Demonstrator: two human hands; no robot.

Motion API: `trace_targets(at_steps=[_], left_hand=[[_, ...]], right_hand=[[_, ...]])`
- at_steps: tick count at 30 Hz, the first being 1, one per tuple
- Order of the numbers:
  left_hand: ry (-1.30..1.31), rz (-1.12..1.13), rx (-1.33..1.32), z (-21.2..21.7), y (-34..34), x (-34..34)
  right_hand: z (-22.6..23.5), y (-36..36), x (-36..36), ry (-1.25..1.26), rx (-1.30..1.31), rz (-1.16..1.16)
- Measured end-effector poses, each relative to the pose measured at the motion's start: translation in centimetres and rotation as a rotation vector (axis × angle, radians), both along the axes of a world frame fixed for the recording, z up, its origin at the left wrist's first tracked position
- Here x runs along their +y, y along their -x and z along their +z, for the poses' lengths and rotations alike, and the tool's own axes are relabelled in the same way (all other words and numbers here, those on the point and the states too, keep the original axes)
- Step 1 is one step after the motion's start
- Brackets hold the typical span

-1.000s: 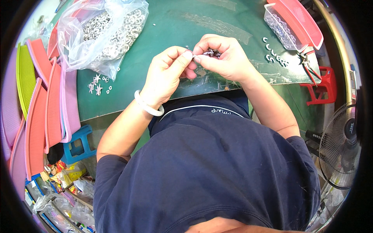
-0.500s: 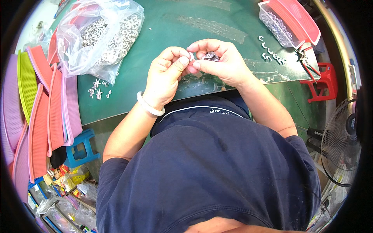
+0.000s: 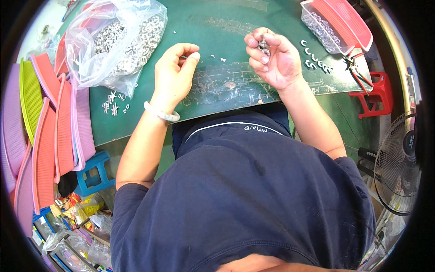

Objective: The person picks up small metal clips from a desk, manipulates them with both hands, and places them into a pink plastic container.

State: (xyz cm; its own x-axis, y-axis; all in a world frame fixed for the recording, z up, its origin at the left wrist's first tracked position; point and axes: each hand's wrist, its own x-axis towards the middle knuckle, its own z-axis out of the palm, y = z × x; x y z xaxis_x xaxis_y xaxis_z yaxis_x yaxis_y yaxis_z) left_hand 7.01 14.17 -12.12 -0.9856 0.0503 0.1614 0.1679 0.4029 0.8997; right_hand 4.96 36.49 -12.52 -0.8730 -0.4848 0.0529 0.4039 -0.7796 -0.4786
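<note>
My right hand (image 3: 278, 59) is raised over the table, palm up, its fingers curled around several small shiny metal pieces (image 3: 263, 45). To the left, my left hand (image 3: 176, 70) hovers above the table with fingers bent and thumb tip close to the index finger. Whatever may be between those fingertips is too small to make out. A few tiny whitish bits (image 3: 222, 59) lie on the green tabletop between the hands. Several C-shaped metal pieces (image 3: 314, 58) lie in a row to the right of my right hand.
A clear plastic bag (image 3: 122, 45) full of metal pieces stands at the back left, with star-shaped pieces (image 3: 114, 109) before it. Back right are a clear tray (image 3: 322, 34), a pink basket (image 3: 346, 25) and red-handled pliers (image 3: 355, 72). Stacked coloured baskets (image 3: 45, 136) border the left.
My hands were together at the fingertips and have moved apart. The left went leftward; the right rose and turned palm up around the metal pieces. Tiny bits between them are now visible.
</note>
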Motion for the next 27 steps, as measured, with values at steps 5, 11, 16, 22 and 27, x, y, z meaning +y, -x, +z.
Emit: trace_targets(at_steps=[5, 11, 16, 22, 27], left_hand=[[0.382, -0.058, 0.192, 0.3, 1.0, -0.3], [-0.573, -0.168, -0.507, 0.5, 0.5, 0.1], [-1.322, -0.304, -0.844, 0.3, -0.5, 3.1], [-1.614, -0.219, -0.565, 0.8, -1.2, 3.0], [-1.641, -0.052, -0.622, 1.7, -1.3, -1.1]], right_hand=[[0.2, 0.5, 0.3, -0.023, -0.058, 0.023], [0.2, 0.5, -0.6, -0.285, -0.092, -0.096], [2.5, -0.1, -5.1, -0.586, 0.063, -0.268], [3.2, -1.2, -8.4, -1.176, 1.05, -0.444], [4.0, 0.9, -8.1, -0.89, 0.873, -0.342]])
